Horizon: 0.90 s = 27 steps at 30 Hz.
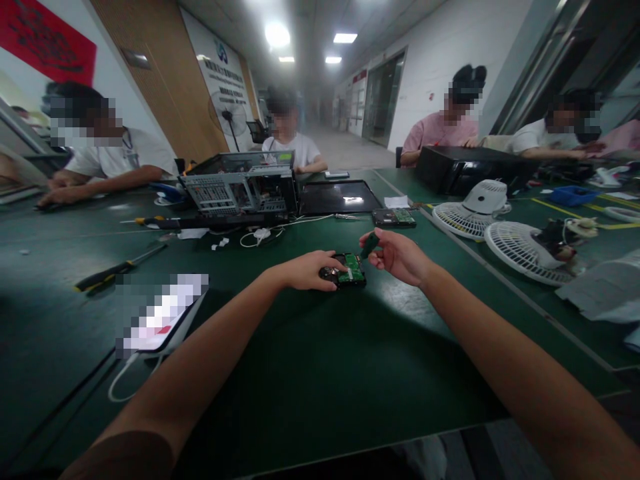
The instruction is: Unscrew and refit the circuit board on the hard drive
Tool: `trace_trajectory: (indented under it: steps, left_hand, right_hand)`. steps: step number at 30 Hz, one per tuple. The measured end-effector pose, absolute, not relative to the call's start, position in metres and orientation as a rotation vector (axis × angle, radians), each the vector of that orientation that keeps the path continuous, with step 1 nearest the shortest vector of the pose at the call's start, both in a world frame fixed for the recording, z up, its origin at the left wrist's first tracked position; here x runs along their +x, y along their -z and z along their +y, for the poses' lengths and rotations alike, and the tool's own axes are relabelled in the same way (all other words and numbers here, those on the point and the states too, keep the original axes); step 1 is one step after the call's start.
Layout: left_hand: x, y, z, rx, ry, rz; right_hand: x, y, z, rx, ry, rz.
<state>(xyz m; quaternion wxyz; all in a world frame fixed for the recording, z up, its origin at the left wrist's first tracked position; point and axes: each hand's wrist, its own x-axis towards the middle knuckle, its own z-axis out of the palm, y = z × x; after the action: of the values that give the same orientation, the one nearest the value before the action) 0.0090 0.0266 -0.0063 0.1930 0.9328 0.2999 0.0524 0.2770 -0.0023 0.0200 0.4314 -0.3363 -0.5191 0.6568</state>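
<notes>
A hard drive [354, 269] lies on the green table mat with its green circuit board facing up. My left hand [313, 270] grips its left end, thumb at the near edge and fingers over the far side and top. Just above the drive's right end, my right hand [397, 257] pinches a short dark green tool [370, 245] between thumb and fingers. The tool slants down toward the drive; whether its lower end touches the drive I cannot tell. Farther back lies a second hard drive [395, 217].
An opened computer case [240, 187] and a black panel [340, 197] stand beyond my hands. On the left are a screwdriver [117, 269] and a phone on a stand [193, 310] with a cable. Fan parts [520, 250] lie right. Several people sit around the table.
</notes>
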Motion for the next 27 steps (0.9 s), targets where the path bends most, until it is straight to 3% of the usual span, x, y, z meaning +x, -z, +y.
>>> trace_trajectory:
  steps: [27]
  left_hand:
    - [0.009,0.005,0.025,2.616,-0.137,0.862]
  right_hand:
    - [0.275,-0.006,0.004,-0.797,-1.350,-1.466]
